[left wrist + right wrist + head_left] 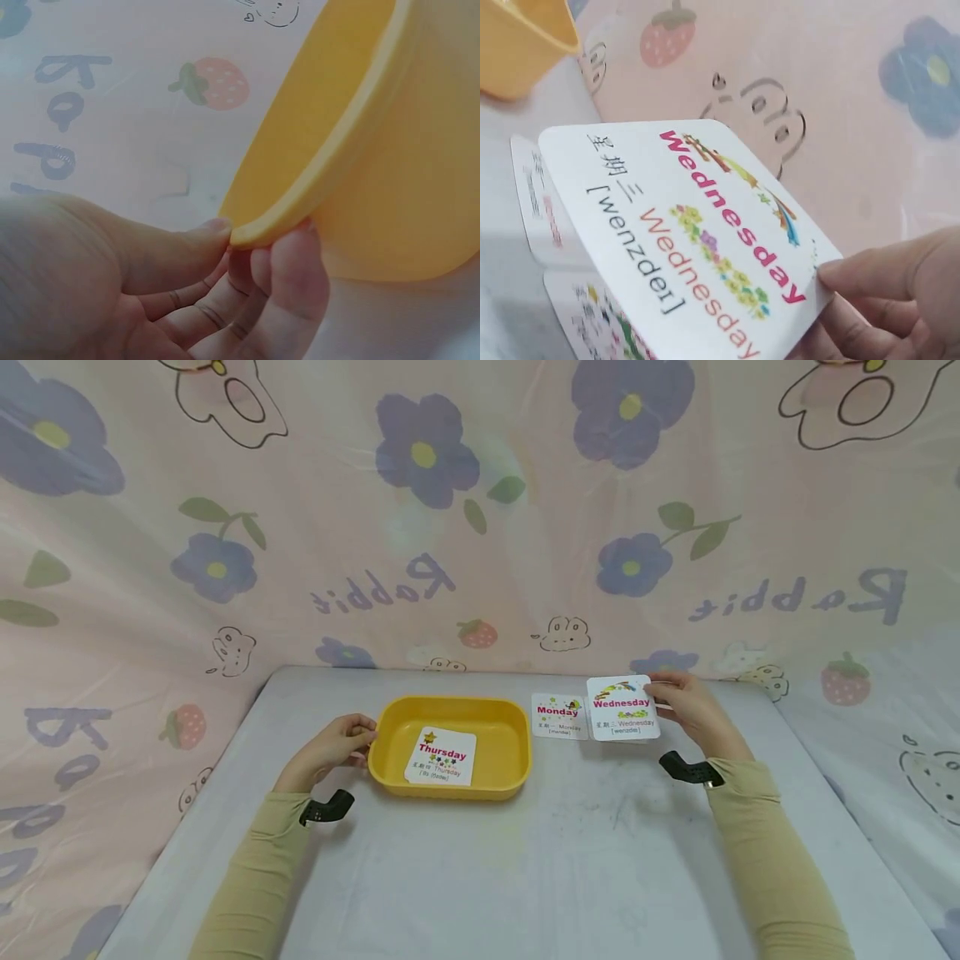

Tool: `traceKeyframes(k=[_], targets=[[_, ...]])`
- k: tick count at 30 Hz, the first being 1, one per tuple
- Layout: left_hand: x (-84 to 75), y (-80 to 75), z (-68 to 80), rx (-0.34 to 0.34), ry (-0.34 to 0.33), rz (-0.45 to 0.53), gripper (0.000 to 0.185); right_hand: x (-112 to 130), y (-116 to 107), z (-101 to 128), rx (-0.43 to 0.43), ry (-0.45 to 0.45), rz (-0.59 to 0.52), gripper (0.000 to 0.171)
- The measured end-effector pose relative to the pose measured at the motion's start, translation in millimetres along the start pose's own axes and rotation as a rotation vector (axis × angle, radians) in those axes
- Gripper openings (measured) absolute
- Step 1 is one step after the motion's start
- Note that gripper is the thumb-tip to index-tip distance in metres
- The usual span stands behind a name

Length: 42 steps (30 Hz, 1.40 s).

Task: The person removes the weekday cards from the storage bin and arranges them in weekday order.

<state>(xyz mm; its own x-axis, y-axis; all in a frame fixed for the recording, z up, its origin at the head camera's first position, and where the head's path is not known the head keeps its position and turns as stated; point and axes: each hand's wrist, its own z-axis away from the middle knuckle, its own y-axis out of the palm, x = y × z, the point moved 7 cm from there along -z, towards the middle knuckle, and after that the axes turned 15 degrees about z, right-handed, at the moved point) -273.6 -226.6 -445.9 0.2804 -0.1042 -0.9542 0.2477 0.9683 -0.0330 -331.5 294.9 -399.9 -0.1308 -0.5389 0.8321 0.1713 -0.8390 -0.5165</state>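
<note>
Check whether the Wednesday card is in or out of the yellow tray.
Out. The right hand pinches the Wednesday card by its edge, to the right of the yellow tray, where the Thursday card lies.

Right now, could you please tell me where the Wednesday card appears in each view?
Head: Wednesday card, right of centre, in the right hand.
Left wrist: not in this picture.
Right wrist: Wednesday card, from centre to bottom edge.
Shared landmark: yellow tray, in all three.
</note>
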Motion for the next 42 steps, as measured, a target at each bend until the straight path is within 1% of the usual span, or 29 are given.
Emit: traceKeyframes(k=[6, 15, 22, 30, 42], targets=[[-1.2, 0.8, 0.9, -0.006, -0.009, -0.007, 0.028, -32, -14, -1, -0.022, 0.032, 0.049, 0.056], [-0.1, -1.4, 1.0, -0.019, -0.008, -0.016, 0.027, -72, -31, 5, -0.043, 0.137, 0.075, 0.058], [0.5, -1.7, 0.9, -0.024, -0.01, -0.021, 0.027, -93, -43, 10, -0.012, 0.152, 0.04, 0.06], [-0.2, -1.4, 1.0, -0.019, -0.002, -0.009, 0.026, -109, -55, 14, -0.006, 0.165, 0.045, 0.059], [1.6, -1.8, 0.8, -0.018, 0.003, 0.008, 0.027, -116, -58, 6, -0.05, 0.167, 0.018, 0.056]])
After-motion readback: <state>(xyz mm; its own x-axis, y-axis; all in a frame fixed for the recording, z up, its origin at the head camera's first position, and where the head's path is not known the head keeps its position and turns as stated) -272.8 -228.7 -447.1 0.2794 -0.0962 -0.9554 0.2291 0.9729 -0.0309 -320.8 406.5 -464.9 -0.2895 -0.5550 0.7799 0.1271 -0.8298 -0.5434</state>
